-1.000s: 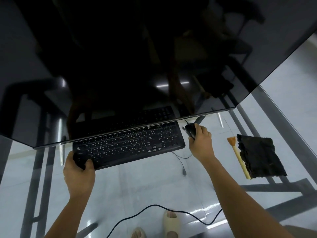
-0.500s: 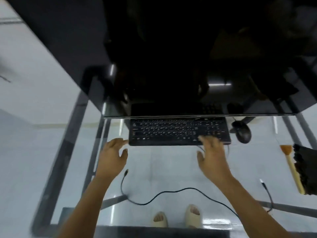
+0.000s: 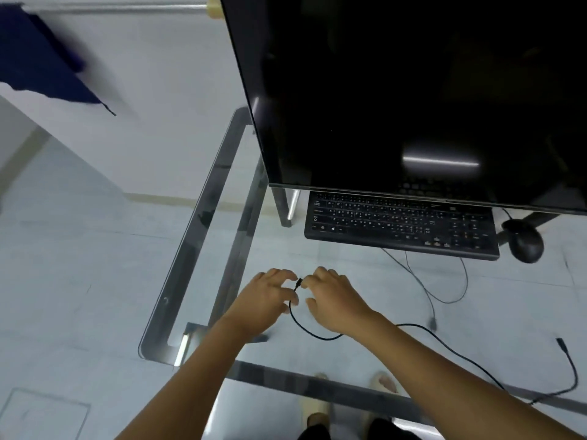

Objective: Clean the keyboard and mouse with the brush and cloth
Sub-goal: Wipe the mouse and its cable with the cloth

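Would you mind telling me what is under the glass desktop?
Through the glass desktop show the metal frame, pale floor tiles and the person's sandalled feet. The monitor covers whatever lies under the desk's far part.

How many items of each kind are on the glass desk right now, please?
Monitor: 1
Keyboard: 1
Mouse: 1
Loose black cable, its plug end between the left hand and right hand: 1
Total: 4
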A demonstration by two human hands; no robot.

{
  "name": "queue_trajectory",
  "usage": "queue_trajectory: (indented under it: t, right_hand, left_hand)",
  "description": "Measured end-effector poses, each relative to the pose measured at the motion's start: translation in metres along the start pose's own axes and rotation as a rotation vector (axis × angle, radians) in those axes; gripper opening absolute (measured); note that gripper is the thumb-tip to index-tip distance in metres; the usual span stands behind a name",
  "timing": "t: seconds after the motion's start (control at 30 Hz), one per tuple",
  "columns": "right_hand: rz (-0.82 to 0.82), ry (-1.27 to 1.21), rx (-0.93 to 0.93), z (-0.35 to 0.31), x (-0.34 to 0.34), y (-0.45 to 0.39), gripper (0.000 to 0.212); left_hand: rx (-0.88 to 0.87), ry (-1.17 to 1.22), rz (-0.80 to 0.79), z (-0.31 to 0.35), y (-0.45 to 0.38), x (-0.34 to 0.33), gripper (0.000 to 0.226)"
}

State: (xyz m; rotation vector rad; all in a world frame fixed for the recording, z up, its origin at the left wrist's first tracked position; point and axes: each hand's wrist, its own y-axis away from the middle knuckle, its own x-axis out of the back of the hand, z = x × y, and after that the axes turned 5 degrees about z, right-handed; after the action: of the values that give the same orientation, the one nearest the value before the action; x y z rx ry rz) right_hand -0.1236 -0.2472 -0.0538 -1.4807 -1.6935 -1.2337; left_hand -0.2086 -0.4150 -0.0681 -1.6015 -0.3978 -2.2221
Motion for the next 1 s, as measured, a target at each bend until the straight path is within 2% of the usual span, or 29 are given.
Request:
queue_trajectory:
  t: [0.13,0.23,0.33,0.4,0.5,0.57,0.8,1.0]
  right_hand:
    - [-0.015,-0.075,-0.044,0.006,0.006,0.003,0.035]
    - [-0.067,-0.274,-0.11,0.014,0.02,0.008,0.034]
    - [-0.075,-0.495,-0.149,0.019,0.045,0.018,0.031]
    - [-0.049,-0.522,-0.132,0.024,0.066,0.028,0.024]
    - [0.07,-0.518,-0.122,0.031,0.102,0.043,0.012]
    - [0.178,-0.504,-0.137,0.036,0.13,0.054,0.013]
    - [0.412,-0.424,-0.067,0.045,0.24,0.111,0.012]
    - [0.585,-0.376,0.034,0.045,0.316,0.149,0.013]
  left_hand:
    - [-0.097,-0.056,0.008,-0.007,-0.004,0.0,0.022]
    - [-0.128,-0.067,0.073,-0.003,-0.012,0.006,0.024]
    - [-0.068,0.071,0.21,0.009,-0.033,0.023,0.02]
    - [0.006,0.264,0.244,0.025,-0.05,0.046,0.013]
    - [0.172,0.554,0.174,0.051,-0.072,0.085,0.01]
    - [0.226,0.666,0.135,0.066,-0.083,0.111,0.013]
    - [0.186,0.759,0.058,0.115,-0.107,0.193,0.029]
    - [0.116,1.279,-0.213,0.176,-0.128,0.247,0.028]
